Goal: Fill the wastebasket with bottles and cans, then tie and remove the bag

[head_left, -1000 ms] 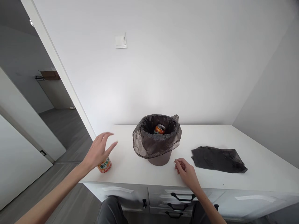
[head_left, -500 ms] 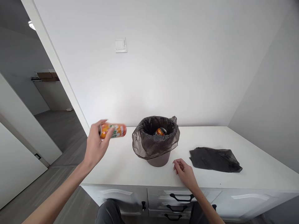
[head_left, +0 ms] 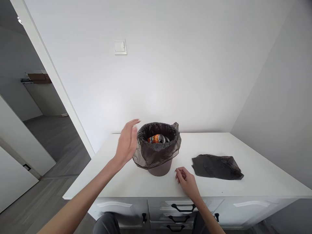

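Note:
A brown trash bin (head_left: 159, 169) lined with a dark translucent bag (head_left: 158, 155) stands on the white cabinet top. Inside it lies an orange drink can (head_left: 156, 139) on its side, its metal end facing right, with part of another can (head_left: 167, 139) beside it. My left hand (head_left: 128, 139) hovers at the bin's left rim, empty, its fingers stretched and apart. Resting on the cabinet top just right of the bin's base, my right hand (head_left: 186, 182) has its fingers curled together; whether anything is inside them is hidden.
A folded dark plastic bag (head_left: 217, 166) lies to the right on the cabinet top (head_left: 258, 182). Behind rises a white wall with a light switch (head_left: 120, 47). Black drawer handles (head_left: 182, 208) sit below the front edge. A doorway opens on the left.
My left hand has moved right to the bin and let go of the orange can, which now lies inside. The view has shifted slightly; my right hand has stayed in place.

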The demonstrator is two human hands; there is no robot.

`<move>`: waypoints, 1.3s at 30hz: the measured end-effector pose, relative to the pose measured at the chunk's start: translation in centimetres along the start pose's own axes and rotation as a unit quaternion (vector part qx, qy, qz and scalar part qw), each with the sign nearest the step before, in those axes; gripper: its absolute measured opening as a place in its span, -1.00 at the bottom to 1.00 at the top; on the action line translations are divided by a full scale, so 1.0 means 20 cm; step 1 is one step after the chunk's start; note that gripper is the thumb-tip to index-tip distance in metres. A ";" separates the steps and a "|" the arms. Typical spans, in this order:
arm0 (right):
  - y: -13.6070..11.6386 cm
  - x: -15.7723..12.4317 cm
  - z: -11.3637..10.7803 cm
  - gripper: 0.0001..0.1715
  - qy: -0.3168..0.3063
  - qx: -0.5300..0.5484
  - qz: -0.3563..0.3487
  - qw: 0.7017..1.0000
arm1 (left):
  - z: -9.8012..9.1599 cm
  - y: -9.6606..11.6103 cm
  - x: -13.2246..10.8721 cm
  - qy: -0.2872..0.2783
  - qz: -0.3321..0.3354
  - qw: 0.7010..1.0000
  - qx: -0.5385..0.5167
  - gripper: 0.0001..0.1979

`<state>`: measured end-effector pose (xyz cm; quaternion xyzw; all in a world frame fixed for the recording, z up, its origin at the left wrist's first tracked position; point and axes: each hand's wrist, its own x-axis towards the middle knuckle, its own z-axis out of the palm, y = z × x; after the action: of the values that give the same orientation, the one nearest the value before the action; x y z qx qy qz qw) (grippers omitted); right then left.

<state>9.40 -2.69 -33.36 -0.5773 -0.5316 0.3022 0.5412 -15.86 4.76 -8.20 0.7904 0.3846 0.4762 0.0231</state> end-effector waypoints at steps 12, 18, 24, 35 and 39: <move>0.01 0.00 0.01 -0.41 -0.004 -0.013 0.008 1.000 | -0.02 -1.06 -0.96 -0.205 -0.210 0.917 0.272 -0.25; 0.02 -0.01 0.01 -0.40 0.002 -0.025 0.015 1.000 | -0.01 -1.06 -0.97 -0.213 -0.189 0.914 0.288 -0.29; 0.03 -0.01 0.01 -0.40 -0.001 -0.034 0.014 0.999 | -0.01 -1.08 -0.99 -0.207 -0.183 0.914 0.297 -0.30; 0.02 -0.01 0.02 -0.41 -0.002 -0.035 0.015 0.999 | 0.01 -1.15 -1.03 -0.206 -0.165 0.907 0.329 -0.29; 0.03 -0.01 0.02 -0.41 0.000 -0.035 0.014 0.999 | 0.02 -1.16 -1.03 -0.202 -0.158 0.905 0.338 -0.30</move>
<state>9.16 -2.65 -33.96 -0.6032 -0.5336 0.2907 0.5166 -34.38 8.17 -32.93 0.7591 0.6294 0.1373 -0.0934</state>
